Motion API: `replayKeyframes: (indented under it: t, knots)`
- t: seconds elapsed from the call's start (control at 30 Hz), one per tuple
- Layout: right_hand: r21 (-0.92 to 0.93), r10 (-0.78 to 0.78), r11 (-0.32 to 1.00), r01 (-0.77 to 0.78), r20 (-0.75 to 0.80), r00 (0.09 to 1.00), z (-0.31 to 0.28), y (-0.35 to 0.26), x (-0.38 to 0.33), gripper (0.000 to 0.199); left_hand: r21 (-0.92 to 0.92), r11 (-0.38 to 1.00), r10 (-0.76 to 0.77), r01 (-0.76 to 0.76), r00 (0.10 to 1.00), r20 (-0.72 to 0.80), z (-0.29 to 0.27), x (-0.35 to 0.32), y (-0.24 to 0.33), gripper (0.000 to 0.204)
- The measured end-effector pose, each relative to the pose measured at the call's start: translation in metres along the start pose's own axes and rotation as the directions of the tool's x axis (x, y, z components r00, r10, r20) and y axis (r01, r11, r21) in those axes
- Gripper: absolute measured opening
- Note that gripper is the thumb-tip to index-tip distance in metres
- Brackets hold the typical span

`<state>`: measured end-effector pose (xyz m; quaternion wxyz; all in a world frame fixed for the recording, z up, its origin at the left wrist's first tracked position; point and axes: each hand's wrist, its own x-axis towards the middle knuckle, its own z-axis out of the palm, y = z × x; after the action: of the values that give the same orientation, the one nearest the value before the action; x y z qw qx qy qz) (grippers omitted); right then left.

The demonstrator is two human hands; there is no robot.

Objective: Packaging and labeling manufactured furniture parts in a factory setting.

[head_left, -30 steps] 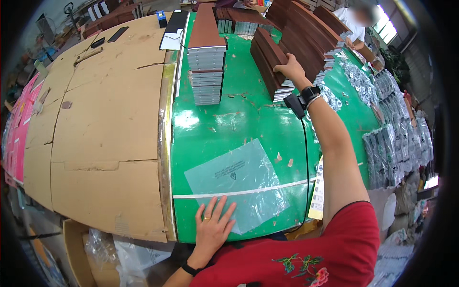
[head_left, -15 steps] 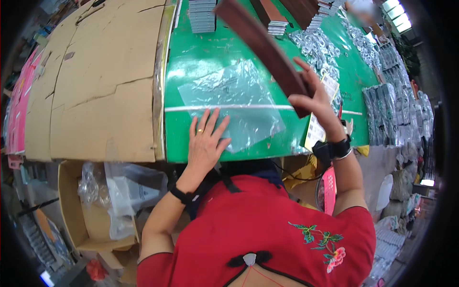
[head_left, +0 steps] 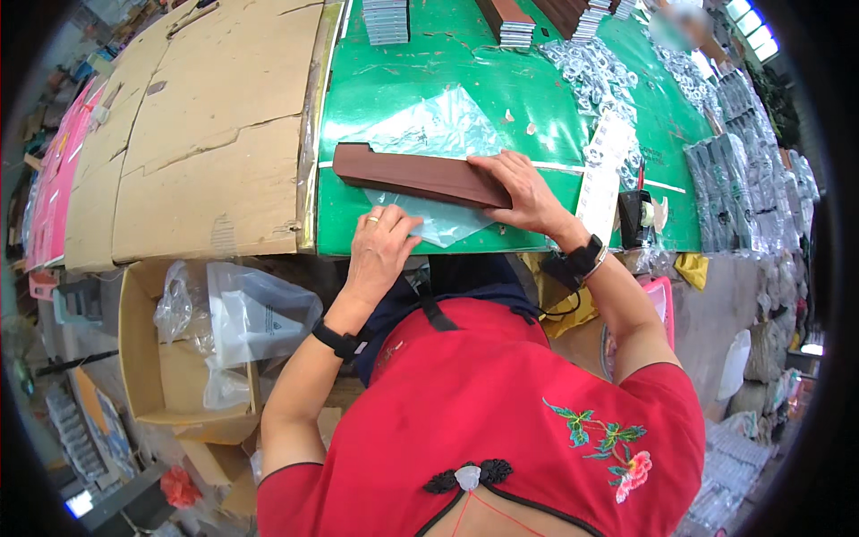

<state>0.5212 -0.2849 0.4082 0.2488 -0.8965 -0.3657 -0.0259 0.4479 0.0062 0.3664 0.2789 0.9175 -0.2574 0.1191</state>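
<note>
A long dark-brown bar point(head_left: 420, 176), with a raised step at its left end, lies across a clear plastic bag point(head_left: 429, 125) on the green table. My right hand point(head_left: 530, 195) is closed around the bar's right end, thumb on the near side and fingers on the far side. Just below the bar, my left hand point(head_left: 380, 251) has its fingers bent together at the near edge of the bag, seemingly pinching it. The bar hides the middle of the bag.
Flat cardboard point(head_left: 210, 134) covers the left side. Stacked brown bars point(head_left: 510, 22) and loose small bagged parts point(head_left: 595, 76) lie farther back. A label strip point(head_left: 601, 183) and a black tape dispenser point(head_left: 636, 219) are at right. An open carton point(head_left: 165, 380) stands below left.
My right hand has brought the raised bar down and left, laying it across the bag. My left hand has gone from flat and spread to bent fingers at the bag's near edge.
</note>
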Motion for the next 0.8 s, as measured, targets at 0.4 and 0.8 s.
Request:
replayKeyframes:
  t: [0.4, 0.8]
  knots:
    - [0.551, 0.247, 0.802, -0.232, 0.047, 0.968, -0.037, 0.006, -0.002, 0.088, -0.094, 0.992, 0.076, -0.083, 0.994, -0.080, -0.011, 0.061, 0.000, 0.009]
    - [0.384, 0.190, 0.912, -0.146, -0.078, 0.979, -0.029, -0.011, -0.010, 0.084, -0.334, 0.880, -0.467, 0.338, 0.747, -0.473, -0.004, 0.084, -0.112, 0.012]
